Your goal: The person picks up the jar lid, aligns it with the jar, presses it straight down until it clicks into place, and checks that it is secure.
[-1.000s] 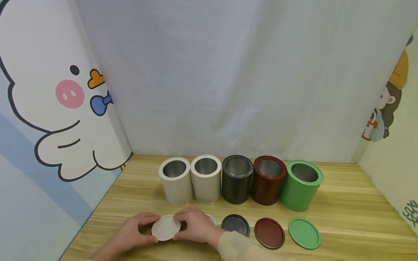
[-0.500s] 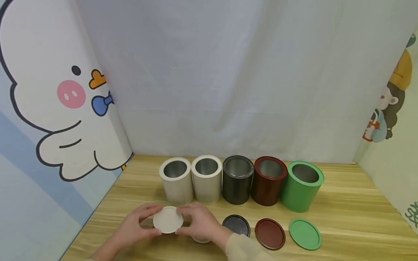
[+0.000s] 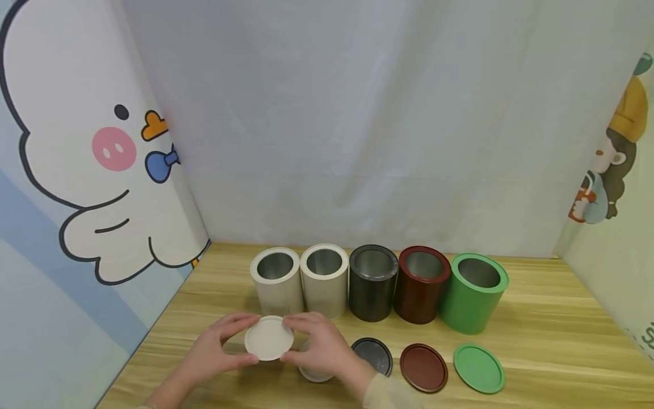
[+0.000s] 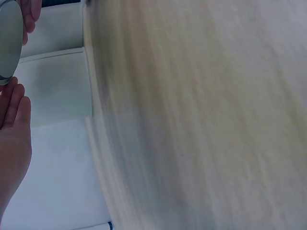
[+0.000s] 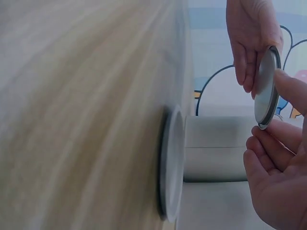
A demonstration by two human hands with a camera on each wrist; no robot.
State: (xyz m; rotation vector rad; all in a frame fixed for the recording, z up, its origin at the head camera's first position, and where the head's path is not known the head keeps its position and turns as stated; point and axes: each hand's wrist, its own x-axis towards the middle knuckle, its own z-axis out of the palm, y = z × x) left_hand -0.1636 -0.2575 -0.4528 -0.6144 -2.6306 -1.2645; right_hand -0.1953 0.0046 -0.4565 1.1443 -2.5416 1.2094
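Observation:
Both hands hold a round white lid [image 3: 269,338] by its edges, off the table in front of the row of cans. The left hand [image 3: 217,350] pinches its left side between thumb and fingers, while the right hand [image 3: 327,350] pinches the right side. In the right wrist view the lid [image 5: 265,91] is tilted, its rim between the right hand's [image 5: 283,172] thumb and fingers. Nearest beyond it stands the leftmost white can [image 3: 280,295], open at the top. A second white lid [image 3: 314,373] lies on the table, partly hidden by the right hand.
Right of the first can stand another white can [image 3: 325,295], a black can [image 3: 372,298], a dark red can [image 3: 419,301] and a green can [image 3: 467,307], all uncovered. A black lid [image 3: 375,357], a dark red lid [image 3: 423,368] and a green lid [image 3: 478,368] lie before them.
Both hands have lifted the white lid and carried it forward and slightly right, closer to the leftmost can. The cans and the other lids stay in place.

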